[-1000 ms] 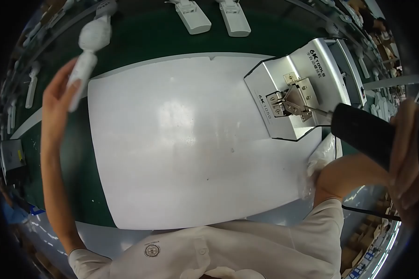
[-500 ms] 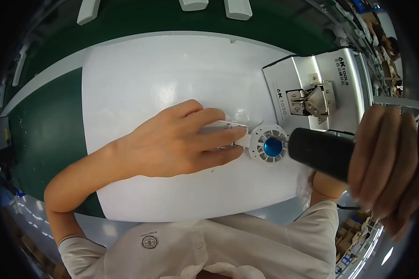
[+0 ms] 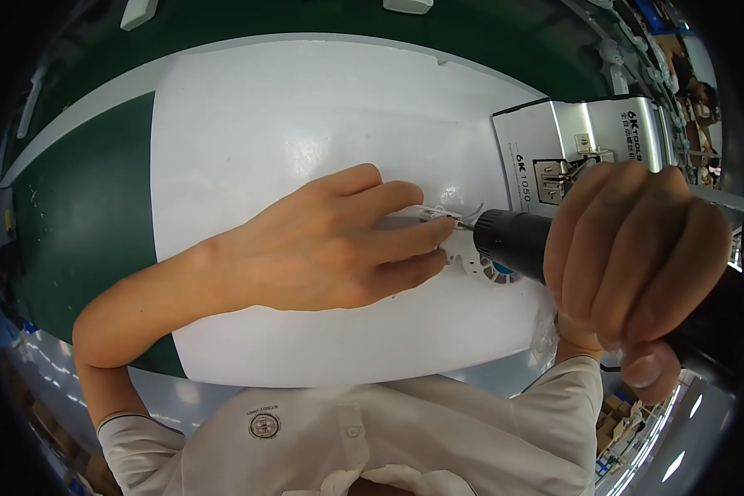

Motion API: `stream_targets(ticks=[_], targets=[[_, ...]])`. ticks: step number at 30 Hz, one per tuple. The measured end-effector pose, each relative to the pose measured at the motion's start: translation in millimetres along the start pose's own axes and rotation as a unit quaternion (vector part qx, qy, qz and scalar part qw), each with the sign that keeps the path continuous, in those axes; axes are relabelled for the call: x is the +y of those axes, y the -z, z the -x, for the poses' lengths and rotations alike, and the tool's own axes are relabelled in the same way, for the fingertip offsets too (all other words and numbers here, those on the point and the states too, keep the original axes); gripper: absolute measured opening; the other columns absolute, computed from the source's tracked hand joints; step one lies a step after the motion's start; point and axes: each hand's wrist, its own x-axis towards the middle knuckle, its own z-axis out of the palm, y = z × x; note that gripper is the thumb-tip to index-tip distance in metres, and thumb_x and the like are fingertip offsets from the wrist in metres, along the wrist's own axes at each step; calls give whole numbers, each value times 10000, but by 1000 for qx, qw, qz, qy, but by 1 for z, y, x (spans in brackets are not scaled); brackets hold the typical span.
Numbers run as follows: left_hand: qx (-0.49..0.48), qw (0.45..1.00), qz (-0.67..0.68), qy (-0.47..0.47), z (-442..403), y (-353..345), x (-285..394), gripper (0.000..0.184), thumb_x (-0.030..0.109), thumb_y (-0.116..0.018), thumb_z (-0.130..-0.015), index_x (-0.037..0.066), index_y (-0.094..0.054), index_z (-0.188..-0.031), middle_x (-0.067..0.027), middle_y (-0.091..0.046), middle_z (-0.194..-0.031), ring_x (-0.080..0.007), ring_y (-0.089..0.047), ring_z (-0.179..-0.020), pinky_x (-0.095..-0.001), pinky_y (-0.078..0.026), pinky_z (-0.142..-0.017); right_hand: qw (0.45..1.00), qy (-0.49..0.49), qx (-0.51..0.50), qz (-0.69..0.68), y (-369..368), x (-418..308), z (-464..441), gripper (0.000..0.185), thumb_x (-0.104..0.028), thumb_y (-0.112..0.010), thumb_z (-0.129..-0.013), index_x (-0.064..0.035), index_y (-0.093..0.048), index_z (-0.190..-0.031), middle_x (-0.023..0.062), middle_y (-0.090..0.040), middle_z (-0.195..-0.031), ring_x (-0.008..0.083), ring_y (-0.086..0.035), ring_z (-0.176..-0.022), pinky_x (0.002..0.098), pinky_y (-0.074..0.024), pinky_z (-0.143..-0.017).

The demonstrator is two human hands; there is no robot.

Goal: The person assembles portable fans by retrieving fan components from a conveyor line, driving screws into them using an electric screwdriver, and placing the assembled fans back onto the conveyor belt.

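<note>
My left hand [image 3: 339, 240] lies over the white sheet with its fingers closed on a small white handheld fan [image 3: 488, 271]. The fan's round slotted head has a blue centre, partly covered by the tool. Most of its body is hidden under my fingers. My right hand [image 3: 636, 248] is wrapped around a black electric screwdriver [image 3: 512, 240]. The tool points left, and its thin bit [image 3: 465, 226] meets the fan's white body near my left fingertips. Whether a screw is at the tip I cannot tell.
A silver screw feeder [image 3: 525, 136] stands at the right, partly behind my right hand. The white sheet [image 3: 248, 124] lies on a green surface [image 3: 83, 207]. White pieces [image 3: 408, 6] sit at the far edge. Clear plastic [image 3: 546, 339] lies near the right front.
The screwdriver has moved left, its bit shifting from the fan's round head to the body by my left fingers. My right hand has come left with it and now overlaps the feeder.
</note>
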Motion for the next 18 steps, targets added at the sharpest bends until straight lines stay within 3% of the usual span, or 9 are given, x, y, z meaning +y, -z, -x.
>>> stream_targets(ticks=[8,13,18], targets=[[-10,1000,2,-16,-3,5,-5,174,112,-714,-796,118,-713,-970,-1,-656,-1162,-205,-577,-995,-283,-447,-754,998,31,-62,-12,1,-3,-3,207,-111,-787,-736,-128,-628,-869,-11,-666,-661,102,-597,-508,214,-507,-475],[-9,999,-33,-14,-4,5,-11,167,120,-714,-807,117,-715,-974,-12,-660,-1170,-208,-573,-999,-285,-446,-764,993,95,66,21,23,-59,22,215,-114,-794,-733,-128,-642,-884,-5,-670,-666,106,-607,-515,212,-520,-488],[-6,1000,-24,5,-5,2,-13,156,127,-717,-816,118,-719,-971,-16,-665,-1177,-213,-573,-999,-282,-444,-762,984,93,153,28,38,-48,20,224,-117,-800,-729,-128,-655,-899,0,-675,-671,110,-616,-522,210,-532,-501]])
